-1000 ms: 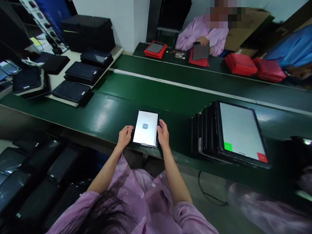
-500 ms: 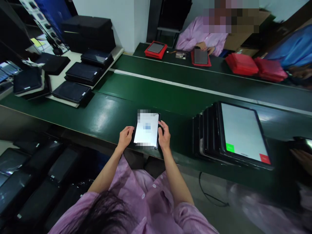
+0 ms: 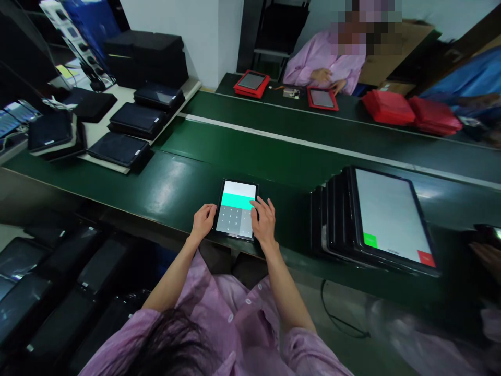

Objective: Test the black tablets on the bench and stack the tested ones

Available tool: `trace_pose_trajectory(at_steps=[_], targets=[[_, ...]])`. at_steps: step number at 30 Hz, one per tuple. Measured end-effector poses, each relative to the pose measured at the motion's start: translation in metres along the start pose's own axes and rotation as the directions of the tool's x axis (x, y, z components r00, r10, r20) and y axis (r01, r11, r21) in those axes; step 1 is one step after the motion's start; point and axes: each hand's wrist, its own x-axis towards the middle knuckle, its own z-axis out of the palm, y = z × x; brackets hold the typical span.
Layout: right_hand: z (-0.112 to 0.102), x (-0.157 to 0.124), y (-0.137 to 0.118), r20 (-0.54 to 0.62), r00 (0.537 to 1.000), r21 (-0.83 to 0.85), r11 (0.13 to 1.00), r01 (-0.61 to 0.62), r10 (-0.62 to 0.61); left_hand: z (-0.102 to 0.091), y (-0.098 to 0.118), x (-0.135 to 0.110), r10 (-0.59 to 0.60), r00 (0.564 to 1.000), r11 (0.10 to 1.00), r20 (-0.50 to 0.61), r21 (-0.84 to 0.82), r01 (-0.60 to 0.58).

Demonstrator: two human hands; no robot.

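Note:
A small black tablet (image 3: 235,206) lies flat on the green bench (image 3: 168,183) in front of me. Its screen shows a white strip, a teal band and a grey keypad. My left hand (image 3: 202,221) grips the tablet's left edge, fingers curled around it. My right hand (image 3: 263,220) rests at the right edge, its fingers spread and reaching over the keypad part of the screen.
A leaning stack of several black tablets (image 3: 376,219) stands to my right, the top screen lit with green and red corners. Dark tablets (image 3: 117,149) lie on a white table at left. More sit below the bench (image 3: 58,292). Across it, a person in pink (image 3: 324,65) works by red cases (image 3: 387,107).
The tablet's screen went from white with a small icon to a teal band with a keypad. My right hand moved from the edge onto the screen. The person opposite laid a tablet down.

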Motion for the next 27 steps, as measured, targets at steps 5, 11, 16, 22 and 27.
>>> trace_pose_trajectory(at_steps=[5, 11, 16, 22, 27], targets=[[0.002, 0.000, -0.004, 0.058, 0.998, 0.019, 0.999, 0.037, -0.038, 0.000, 0.002, 0.003, -0.033, 0.999, 0.999, 0.005, 0.017, 0.032], [-0.001, -0.002, -0.003, -0.009, 0.999, -0.030, 0.999, -0.041, 0.041, 0.002, 0.003, 0.009, -0.103, 0.995, 0.995, 0.015, 0.007, 0.103], [0.003, -0.008, -0.026, 0.075, 0.997, 0.033, 0.999, 0.003, -0.006, 0.009, 0.004, 0.019, -0.147, 0.989, 0.989, 0.006, 0.026, 0.147], [0.013, -0.005, -0.052, 0.204, 0.974, 0.018, 0.995, 0.099, -0.100, 0.019, 0.004, 0.029, -0.141, 0.990, 0.985, -0.029, 0.093, 0.143], [0.000, -0.006, -0.028, -0.046, 0.998, -0.032, 0.998, -0.050, 0.048, 0.021, 0.007, 0.028, -0.117, 0.993, 0.981, -0.035, 0.153, 0.121]])
